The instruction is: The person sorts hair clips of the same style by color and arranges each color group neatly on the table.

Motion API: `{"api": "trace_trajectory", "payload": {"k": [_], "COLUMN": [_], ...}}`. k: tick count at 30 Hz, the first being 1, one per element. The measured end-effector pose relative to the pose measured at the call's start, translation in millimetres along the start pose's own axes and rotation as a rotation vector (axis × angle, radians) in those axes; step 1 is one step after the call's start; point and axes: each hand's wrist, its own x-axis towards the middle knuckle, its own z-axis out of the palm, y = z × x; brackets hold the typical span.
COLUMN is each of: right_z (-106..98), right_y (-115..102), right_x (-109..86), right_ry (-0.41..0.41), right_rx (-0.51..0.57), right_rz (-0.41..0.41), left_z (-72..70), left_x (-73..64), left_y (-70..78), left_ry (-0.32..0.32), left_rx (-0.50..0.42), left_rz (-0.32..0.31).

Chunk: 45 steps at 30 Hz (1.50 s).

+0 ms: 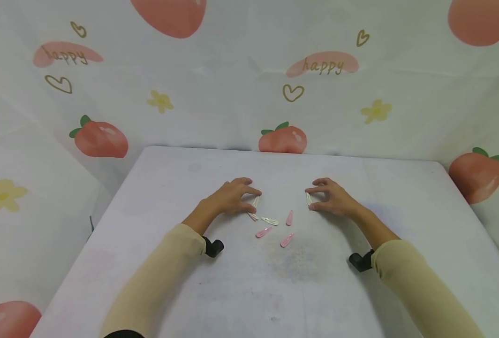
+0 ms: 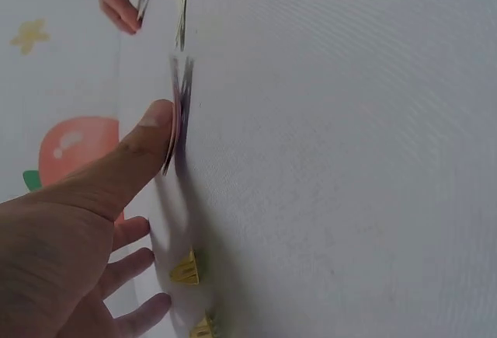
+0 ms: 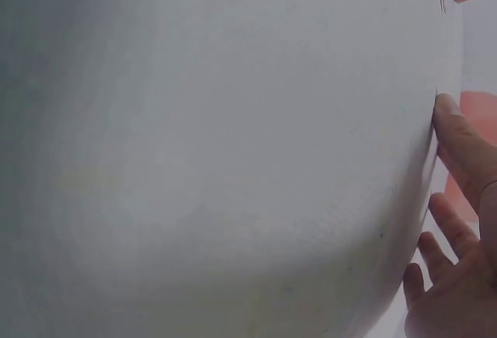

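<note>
Between thumb and index finger, my left hand [image 1: 234, 197] pinches a white snap hair clip [image 1: 255, 202]. Across from it, my right hand [image 1: 333, 198] pinches another white snap clip [image 1: 308, 200] at its two ends. Just below the left fingertips lies a snap clip [image 1: 253, 217], with a white one [image 1: 269, 221] beside it. Three pink snap clips [image 1: 289, 218] lie on the table between and in front of the hands. In the left wrist view, the left thumb [image 2: 147, 140] presses the near end of a clip. The right wrist view barely shows the clip at the right thumb [image 3: 458, 132].
The hands work over a white-covered table [image 1: 249, 291]. Yellow claw clips [image 2: 186, 268] stand near the left hand's lower fingers in the left wrist view. Behind the table hangs a white cloth [image 1: 232, 84] printed with peaches, hearts and flowers.
</note>
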Motion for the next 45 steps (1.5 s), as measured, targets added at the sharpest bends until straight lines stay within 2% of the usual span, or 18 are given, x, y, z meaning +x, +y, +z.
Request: {"api": "trace_trajectory", "payload": {"k": [7, 11, 15, 19, 26, 31, 38, 45], "right_z": [0, 3, 5, 4, 2, 2, 3, 2], "right_y": [-1, 0, -1, -2, -1, 1, 1, -2], "right_x": [1.6, 2.4, 3.5, 2.6, 0.6, 0.5, 0.1, -1.1], "right_ry": [0.004, -0.004, -0.01, -0.003, -0.006, -0.009, -0.01, -0.005], "right_rx": [-0.01, 0.003, 0.001, -0.015, -0.006, -0.001, 0.001, 0.012], "right_rz": [0.004, 0.001, -0.005, -0.002, 0.003, 0.008, 0.021, 0.03], "left_z": [0.8, -0.1, -4.7, -9.9, -8.8, -6.0, 0.4, 6.7], "left_x": [-0.5, -7.7, -25.8, -49.3, -90.1, -113.3, -134.2, -141.8], "left_y": [0.7, -1.4, -10.5, -21.4, -40.3, -51.8, -62.0, -63.8], "left_ry": [0.029, 0.073, 0.151, 0.199, 0.22, 0.226, 0.227, 0.207], "left_rx": [-0.045, -0.093, -0.125, -0.144, -0.15, -0.158, -0.119, -0.07], "left_rz": [-0.009, 0.001, 0.04, 0.05, 0.001, -0.013, -0.012, -0.017]}}
